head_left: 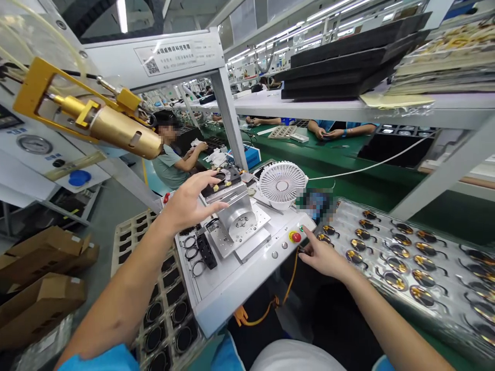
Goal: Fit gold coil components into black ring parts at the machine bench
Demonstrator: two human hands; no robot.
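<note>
My left hand (pixel 193 201) is open at the left side of a metal fixture (pixel 240 219), thumb and fingers apart. Its fingertips are at the black top plate (pixel 228 181) of the fixture; whether they press on it I cannot tell. My right hand (pixel 323 255) is at the front panel of the white machine base (pixel 220 304). The index finger stretches to a green button (pixel 301 228), and the other fingers bend near the panel edge. Close by is a red emergency stop button (pixel 296 237) on a yellow ring. Black rings (pixel 191 252) and a black block (pixel 206 250) lie left of the fixture.
A white fan (pixel 282 184) stands behind the fixture. A gold cylinder (pixel 124 131) hangs from the machine frame at upper left. Trays of round parts with short tails (pixel 396 265) lie right; a tray of black discs (pixel 154 312) lies left. Cardboard boxes (pixel 42 299) stand on the floor. Co-workers sit beyond.
</note>
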